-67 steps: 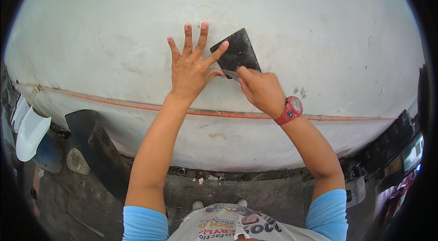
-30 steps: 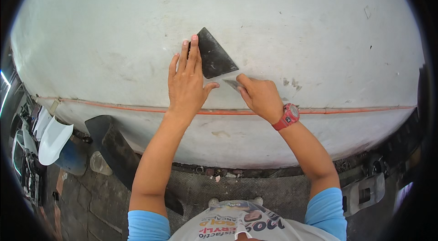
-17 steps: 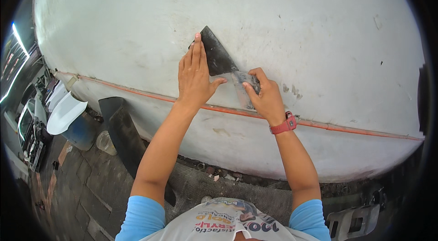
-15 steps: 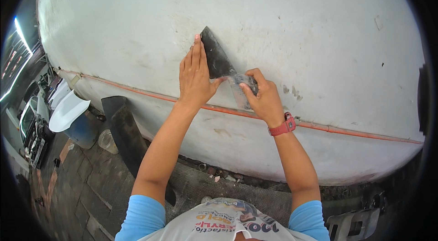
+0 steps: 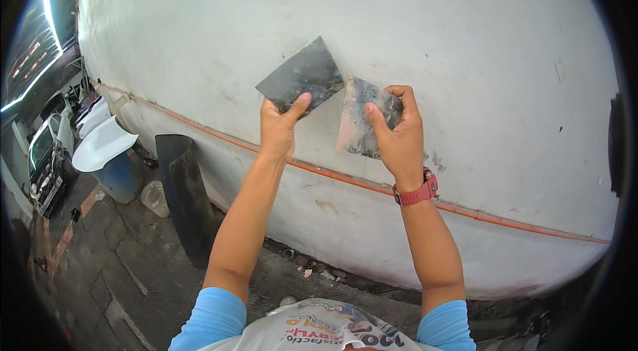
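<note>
We're holding two putty blades off white wall (image 5: 425,25): L hand (image 5: 279,126) gripping dark blade (image 5: 302,76), R hand (image 5: 393,133) gripping smeared blade (image 5: 362,118). Step: likely transferring filler btwn blades; next needs edge-to-edge wipe.

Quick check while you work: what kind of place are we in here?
Probably an outdoor auto-body repair yard. A filler-coated white wall with an orange line, a loose white car panel on a blue drum, and a vehicle front at far left suggest it.
</note>
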{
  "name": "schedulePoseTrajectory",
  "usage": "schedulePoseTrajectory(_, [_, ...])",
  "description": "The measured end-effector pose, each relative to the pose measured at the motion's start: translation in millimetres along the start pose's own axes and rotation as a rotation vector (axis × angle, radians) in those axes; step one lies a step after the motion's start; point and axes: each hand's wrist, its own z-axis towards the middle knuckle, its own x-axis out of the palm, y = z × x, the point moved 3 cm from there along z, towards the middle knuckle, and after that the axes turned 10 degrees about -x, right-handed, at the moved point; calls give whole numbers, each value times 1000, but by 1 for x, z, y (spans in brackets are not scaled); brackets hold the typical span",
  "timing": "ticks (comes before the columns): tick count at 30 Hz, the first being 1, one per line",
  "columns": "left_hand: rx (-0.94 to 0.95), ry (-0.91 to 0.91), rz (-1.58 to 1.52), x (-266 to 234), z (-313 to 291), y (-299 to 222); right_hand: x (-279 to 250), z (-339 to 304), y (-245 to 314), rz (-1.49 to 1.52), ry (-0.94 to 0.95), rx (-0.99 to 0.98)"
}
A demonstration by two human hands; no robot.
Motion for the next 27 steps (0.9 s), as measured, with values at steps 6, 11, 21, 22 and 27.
schedulePoseTrajectory(6, [140,-192,24,8,24,46,21,17,-4,-119,-45,49])
schedulePoseTrajectory(11, [22,-319,408,8,21,23,32,16,-24,-364,-49,-141])
schedulePoseTrajectory(21, [-132,41,181,-35,45,24,65,69,15,-526,67,-252])
schedulePoseTrajectory(22, [-134,61,163,-37,46,25,73,70,14,-571,112,-268])
schedulePoseTrajectory(27, [-148,153,73,-46,55,41,106,51,5,-737,434,-384])
